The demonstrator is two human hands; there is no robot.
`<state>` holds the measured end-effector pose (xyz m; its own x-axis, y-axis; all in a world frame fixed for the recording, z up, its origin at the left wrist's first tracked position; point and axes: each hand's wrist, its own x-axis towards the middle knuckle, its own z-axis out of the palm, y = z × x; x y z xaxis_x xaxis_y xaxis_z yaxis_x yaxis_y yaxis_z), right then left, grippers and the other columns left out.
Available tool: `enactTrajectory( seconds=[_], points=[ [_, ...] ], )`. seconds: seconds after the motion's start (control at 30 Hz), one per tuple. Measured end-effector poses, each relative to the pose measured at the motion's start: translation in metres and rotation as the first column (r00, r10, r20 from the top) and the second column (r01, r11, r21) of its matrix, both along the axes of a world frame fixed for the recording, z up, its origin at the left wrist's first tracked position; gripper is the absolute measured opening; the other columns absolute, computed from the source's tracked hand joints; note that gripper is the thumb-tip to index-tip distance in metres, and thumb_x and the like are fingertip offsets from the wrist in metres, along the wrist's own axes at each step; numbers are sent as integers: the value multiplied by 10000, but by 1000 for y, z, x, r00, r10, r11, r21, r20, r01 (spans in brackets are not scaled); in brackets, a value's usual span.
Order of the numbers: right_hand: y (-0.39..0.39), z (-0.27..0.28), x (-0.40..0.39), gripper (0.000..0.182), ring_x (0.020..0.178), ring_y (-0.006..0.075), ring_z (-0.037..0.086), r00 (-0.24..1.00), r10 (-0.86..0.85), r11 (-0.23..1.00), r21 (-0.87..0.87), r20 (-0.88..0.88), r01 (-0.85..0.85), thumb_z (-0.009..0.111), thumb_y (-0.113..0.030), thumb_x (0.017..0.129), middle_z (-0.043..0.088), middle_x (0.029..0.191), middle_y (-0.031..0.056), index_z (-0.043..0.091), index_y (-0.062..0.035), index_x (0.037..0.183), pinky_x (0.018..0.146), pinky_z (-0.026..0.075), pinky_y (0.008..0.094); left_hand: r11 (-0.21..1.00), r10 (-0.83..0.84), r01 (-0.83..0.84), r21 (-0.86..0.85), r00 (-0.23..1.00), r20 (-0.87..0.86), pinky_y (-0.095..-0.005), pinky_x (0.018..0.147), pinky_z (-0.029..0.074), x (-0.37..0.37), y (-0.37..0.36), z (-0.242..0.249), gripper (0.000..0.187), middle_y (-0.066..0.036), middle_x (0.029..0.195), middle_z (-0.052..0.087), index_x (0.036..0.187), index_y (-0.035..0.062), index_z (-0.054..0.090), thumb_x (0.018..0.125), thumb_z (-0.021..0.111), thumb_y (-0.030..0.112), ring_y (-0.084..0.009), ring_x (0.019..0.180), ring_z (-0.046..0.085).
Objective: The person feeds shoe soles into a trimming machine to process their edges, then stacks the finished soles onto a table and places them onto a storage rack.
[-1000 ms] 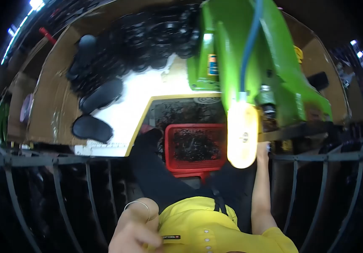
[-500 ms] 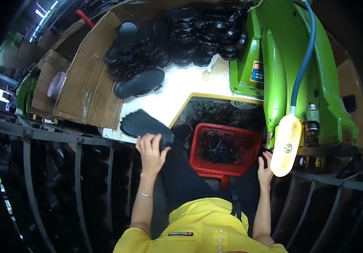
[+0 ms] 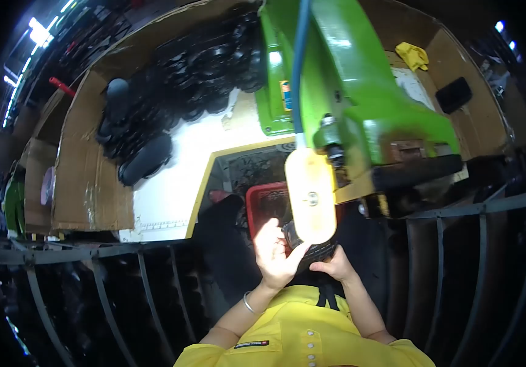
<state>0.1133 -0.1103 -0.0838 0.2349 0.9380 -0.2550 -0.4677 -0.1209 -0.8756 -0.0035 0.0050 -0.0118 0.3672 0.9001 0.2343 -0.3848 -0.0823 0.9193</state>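
A black sandal (image 3: 319,252) is in front of my body, partly hidden behind a pale yellow oval piece (image 3: 312,208) that hangs from a blue cable. My left hand (image 3: 273,255) grips its left side, the thumb laid across it and the fingers raised. On the right, my right hand (image 3: 337,266) is closed on the sandal's near end, thumb on top. Just above both hands stands the green machine (image 3: 361,79). Another black sandal (image 3: 145,160) lies on the white tabletop (image 3: 168,205).
Many black sandals (image 3: 196,67) are piled at the back left against a cardboard wall (image 3: 85,165). A red basket (image 3: 254,208) sits below the table cutout. Metal rails (image 3: 85,255) run along both sides. A yellow cloth (image 3: 412,56) lies at the back right.
The sandal at the table's front edge has come off it into both hands before my body. My left hand moved right, my right hand inward. The view has swung right.
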Motion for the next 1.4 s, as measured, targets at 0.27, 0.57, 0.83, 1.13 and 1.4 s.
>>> enactTrajectory(
  seconds=[0.27,0.57,0.83,1.13,1.4],
  points=[
    [-18,-18,-10,566,1028,162,578,964,-205,976,33,-169,213,719,76,674,605,1134,46,551,-48,1200,911,467,321,969,-135,193,157,937,-323,-236,702,471,42,-1,14,240,-35,868,629,995,-31,622,772,711,-35,-92,766,571],
    [-25,-11,-9,350,1014,175,582,875,-361,906,102,-323,411,644,38,762,629,1086,96,585,31,1106,944,438,329,982,-4,72,173,932,-362,-171,589,430,38,14,-24,224,-43,868,649,1016,-37,625,800,681,-56,-32,672,520],
    [-35,19,42,325,921,177,611,761,-628,748,144,-163,648,620,49,691,633,1004,105,539,10,1003,881,479,319,974,-209,228,7,903,-376,-159,621,446,37,11,-1,352,-44,917,634,1140,-28,550,807,651,-85,-45,725,555],
    [-10,61,111,377,846,138,600,807,-589,789,241,33,565,669,-1,707,625,957,94,534,31,1057,813,483,269,984,-176,172,-36,955,-240,-230,774,500,47,10,1,425,-68,1030,610,1193,-16,504,799,648,-88,-110,924,588],
    [37,80,91,451,915,149,602,898,-440,860,298,17,415,701,13,686,622,1027,101,534,34,1105,853,474,281,992,-117,115,-48,992,-46,-262,786,498,13,48,22,231,-81,932,654,989,-59,607,778,695,-25,-128,844,615]
  ],
)
